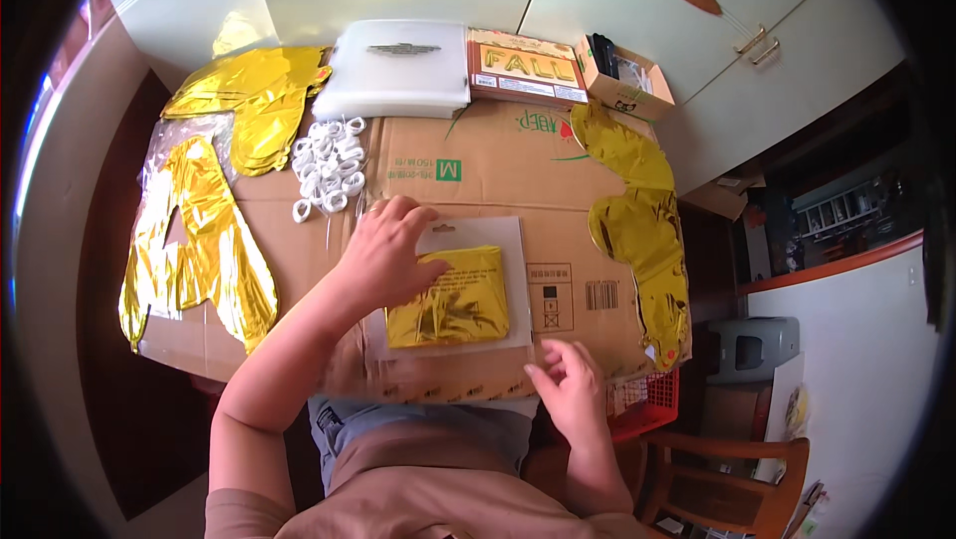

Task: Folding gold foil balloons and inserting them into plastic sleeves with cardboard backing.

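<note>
A folded gold foil balloon (468,305) lies flat in a clear packet with a pale backing card (510,240), near the front middle of the cardboard sheet (478,165). My left hand (386,248) reaches across the packet's upper left side, fingers spread and bent over its edge. It grips nothing that I can see. Just off the packet's lower right corner, my right hand (570,388) hovers by the sheet's front edge. Its fingers are loosely curled and apart, with nothing between them.
Gold foil balloons lie at left (199,250), far left (264,91) and along the right edge (637,225). White coiled ribbons (331,165) sit beside a stack of clear bags (393,71). A printed box (528,66) and small open carton (627,81) line the back; a wooden chair (737,479) stands right.
</note>
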Motion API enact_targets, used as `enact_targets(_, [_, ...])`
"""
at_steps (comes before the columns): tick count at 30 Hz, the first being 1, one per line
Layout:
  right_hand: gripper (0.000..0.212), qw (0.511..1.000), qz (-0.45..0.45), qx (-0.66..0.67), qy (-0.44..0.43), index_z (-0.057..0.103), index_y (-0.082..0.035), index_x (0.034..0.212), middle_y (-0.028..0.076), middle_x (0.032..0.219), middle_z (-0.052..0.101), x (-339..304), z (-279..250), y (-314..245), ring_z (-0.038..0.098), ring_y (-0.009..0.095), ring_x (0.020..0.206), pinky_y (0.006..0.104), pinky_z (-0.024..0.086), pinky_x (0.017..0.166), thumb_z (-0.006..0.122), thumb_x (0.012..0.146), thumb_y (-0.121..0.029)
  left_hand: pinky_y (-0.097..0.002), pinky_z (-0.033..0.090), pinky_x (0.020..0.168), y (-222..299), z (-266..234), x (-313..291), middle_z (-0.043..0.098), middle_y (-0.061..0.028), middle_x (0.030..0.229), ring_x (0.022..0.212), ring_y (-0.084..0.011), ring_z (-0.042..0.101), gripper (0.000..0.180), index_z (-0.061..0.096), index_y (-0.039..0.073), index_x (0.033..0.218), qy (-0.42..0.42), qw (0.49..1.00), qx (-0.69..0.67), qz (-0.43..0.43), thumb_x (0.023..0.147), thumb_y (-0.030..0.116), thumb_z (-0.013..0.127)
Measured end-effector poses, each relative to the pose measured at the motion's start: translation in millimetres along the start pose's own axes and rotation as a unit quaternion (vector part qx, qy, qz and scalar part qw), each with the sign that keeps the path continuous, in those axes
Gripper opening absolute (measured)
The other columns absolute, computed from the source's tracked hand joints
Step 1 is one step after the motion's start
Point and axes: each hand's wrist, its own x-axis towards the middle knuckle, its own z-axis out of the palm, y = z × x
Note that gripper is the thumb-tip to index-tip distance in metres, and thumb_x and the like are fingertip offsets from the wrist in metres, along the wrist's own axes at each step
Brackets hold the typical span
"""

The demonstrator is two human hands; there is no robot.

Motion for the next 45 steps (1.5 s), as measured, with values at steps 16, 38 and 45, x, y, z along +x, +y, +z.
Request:
enact_targets(16, [0.020, 0.995, 0.053, 0.013, -0.088, 0.061, -0.005, 0.087, 0.008, 0.075, 0.059, 20, 7, -8, 0.062, 0.022, 0.065, 0.0343, 0.051, 0.059, 0.078, 0.078, -0.008, -0.0406, 0.049, 0.082, -11, -22, -5, 0.062, -0.0148, 0.100, 0.090, -0.0328, 0.062, 0.051, 0.056, 0.003, 0.101, -0.168, 0.984, -0.057, -0.034, 0.067, 0.028, 0.085])
enact_targets(38, [0.027, 0.951, 0.131, 0.209, -0.185, 0.062, -0.002, 0.101, 0.005, 0.083, 0.069, -26, 11, -7, 0.066, 0.010, 0.074, 0.0249, 0.053, 0.067, 0.078, 0.079, -0.001, -0.0374, 0.054, 0.074, 13, -37, -63, 0.058, -0.0110, 0.097, 0.084, -0.0299, 0.064, 0.029, 0.063, 0.003, 0.099, -0.132, 0.954, -0.269, -0.018, 0.075, 0.009, 0.080])
enact_targets(45, [0.028, 0.948, 0.086, 0.252, -0.171, 0.063, -0.003, 0.100, 0.008, 0.094, 0.068, -39, 24, 6, 0.065, 0.010, 0.085, 0.0253, 0.052, 0.073, 0.080, 0.077, -0.003, -0.0355, 0.054, 0.071, 19, -45, -73, 0.058, -0.0102, 0.093, 0.079, -0.0280, 0.063, 0.025, 0.066, 0.004, 0.096, -0.127, 0.947, -0.290, -0.047, 0.075, 0.008, 0.080])
